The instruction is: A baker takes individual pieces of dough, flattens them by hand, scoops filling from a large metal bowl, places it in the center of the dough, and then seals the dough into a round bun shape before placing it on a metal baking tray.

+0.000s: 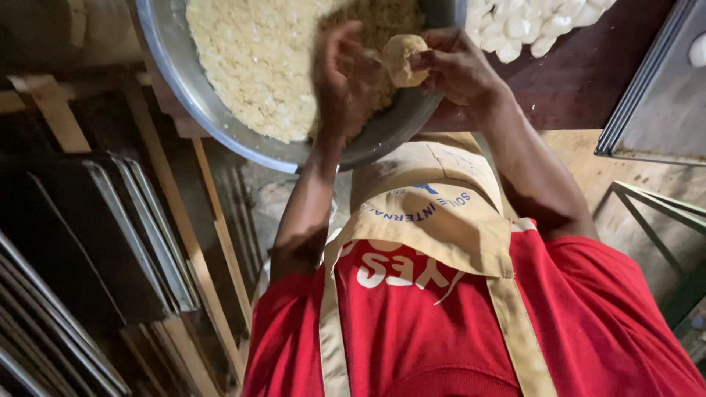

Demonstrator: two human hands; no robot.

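I am holding a small dough ball (401,59) between my two hands, just over the edge of the big metal bowl (184,81). My right hand (457,68) is gripping the ball with its fingers closed on the ball's right side. My left hand (344,77) is touching the ball's left side with curled fingers, so both hands are pinching it from the two sides. The ball is a pale tan lump, a bit taller than it is wide, so its long way is running up and down in the picture. I cannot tell if it is pointing any way, since it is nearly round.

The bowl is full of crumbly yellow-white mix (257,59) and is sitting at the edge of the dark brown table (581,73). A heap of white lumps (526,26) is lying on the table just beside the bowl. A grey metal tray (662,103) is sitting further right.

I am wearing a red shirt (588,309) and a tan apron (434,213). The apron is showing blue letters in a curved line, and the shirt is showing big white letters under it.
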